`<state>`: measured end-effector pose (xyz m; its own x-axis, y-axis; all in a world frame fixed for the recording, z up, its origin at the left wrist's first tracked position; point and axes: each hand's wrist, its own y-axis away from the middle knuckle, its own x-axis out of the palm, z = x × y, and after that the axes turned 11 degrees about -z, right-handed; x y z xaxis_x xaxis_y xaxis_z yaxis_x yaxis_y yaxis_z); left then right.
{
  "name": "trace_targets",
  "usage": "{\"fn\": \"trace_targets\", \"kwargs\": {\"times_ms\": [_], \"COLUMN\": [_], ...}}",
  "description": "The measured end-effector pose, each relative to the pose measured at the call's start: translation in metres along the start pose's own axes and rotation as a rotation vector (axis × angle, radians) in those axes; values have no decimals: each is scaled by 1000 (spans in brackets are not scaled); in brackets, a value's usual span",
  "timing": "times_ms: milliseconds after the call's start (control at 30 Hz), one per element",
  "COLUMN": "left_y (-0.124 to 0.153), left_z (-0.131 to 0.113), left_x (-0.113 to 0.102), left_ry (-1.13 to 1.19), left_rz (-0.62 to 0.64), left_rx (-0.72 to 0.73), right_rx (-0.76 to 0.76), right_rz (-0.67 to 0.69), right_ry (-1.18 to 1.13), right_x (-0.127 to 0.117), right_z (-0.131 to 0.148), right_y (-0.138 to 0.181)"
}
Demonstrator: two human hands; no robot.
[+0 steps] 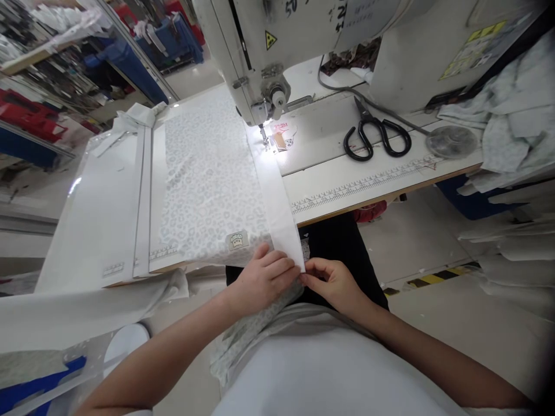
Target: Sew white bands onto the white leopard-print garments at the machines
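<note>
My left hand (262, 281) and right hand (332, 283) pinched the near corner of a soft white fabric panel printed with pale grey leopard spots (212, 185). It lay flat, its woven edge-label showing, and ran beneath the steel needle (262, 134) of a cream sewing machine (260, 58).

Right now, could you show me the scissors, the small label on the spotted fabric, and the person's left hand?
Scissors (368, 121): head view, near the pivot of the black handles.
Small label (237, 240): head view, its middle, sewn or lying on the spotted fabric (212, 179).
Left hand (262, 280): head view, the back of the hand.
</note>
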<state>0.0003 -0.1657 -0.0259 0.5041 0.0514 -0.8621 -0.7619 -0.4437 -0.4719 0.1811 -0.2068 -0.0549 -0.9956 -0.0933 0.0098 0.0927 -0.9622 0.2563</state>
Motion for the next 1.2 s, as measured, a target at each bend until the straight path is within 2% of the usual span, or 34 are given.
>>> {"fn": "trace_targets", "kwargs": {"times_ms": [167,367,600,700,767,867,933,967,1067,1133,1200], "left_y": [-1,-4,-4,-5,-6,-7,-9,-12,-22,-31,-37], "left_z": [-1,-4,-4,-5,-6,-9,-10,-9,5,23,42], "left_x": [0,0,1,3,4,4,1,-2,-14,-23,-29], "left_ry": [5,6,15,0,18,87,117,135,254,303,257], "left_rz": [5,-45,-18,-46,-68,-104,-121,-120,-109,-148,-163], "left_rx": [-10,-17,-68,-93,-123,-158,-164,-163,-226,-358,-482], "right_rx": [45,60,78,48,-126,-621,-898,-986,-1113,-1135,-1129], "right_rz": [20,29,46,86,15,-129,-94,-51,36,87,130], "right_ry": [-79,-92,-132,-61,136,501,650,696,770,793,797], "right_x": [0,0,-2,-5,-9,-16,-19,-19,-20,-21,-22], "right_z": [0,0,4,7,11,18,23,25,31,35,40], "right_y": [-1,-1,-2,0,1,-3,-9,-12,-22,-26,-26]}}
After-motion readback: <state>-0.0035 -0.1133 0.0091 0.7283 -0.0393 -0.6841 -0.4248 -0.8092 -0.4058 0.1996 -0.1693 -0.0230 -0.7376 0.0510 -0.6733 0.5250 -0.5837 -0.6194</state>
